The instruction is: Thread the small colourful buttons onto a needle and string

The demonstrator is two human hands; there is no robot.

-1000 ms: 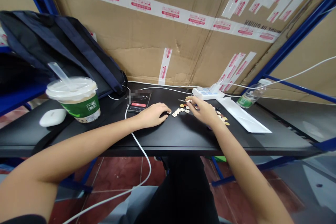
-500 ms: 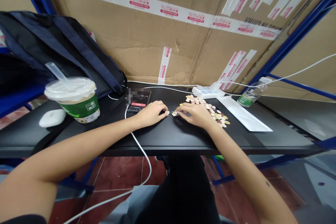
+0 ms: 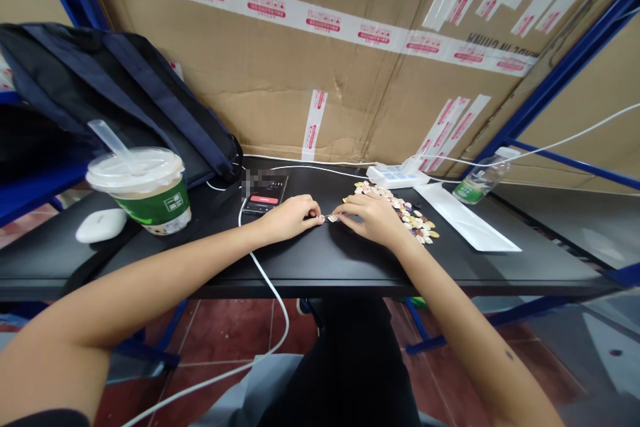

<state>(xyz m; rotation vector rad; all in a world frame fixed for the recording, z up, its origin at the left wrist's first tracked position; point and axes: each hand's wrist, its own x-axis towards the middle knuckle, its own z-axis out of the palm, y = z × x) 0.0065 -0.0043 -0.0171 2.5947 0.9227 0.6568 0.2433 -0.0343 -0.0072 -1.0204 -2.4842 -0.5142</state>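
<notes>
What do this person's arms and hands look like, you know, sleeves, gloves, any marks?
The left hand and right hand wear no gloves, and no watch or bracelet shows on either wrist. The left arm is bare up to a dark sleeve in the lower left corner. The right arm is bare as far as it shows, with a small dark mark on the forearm.
</notes>
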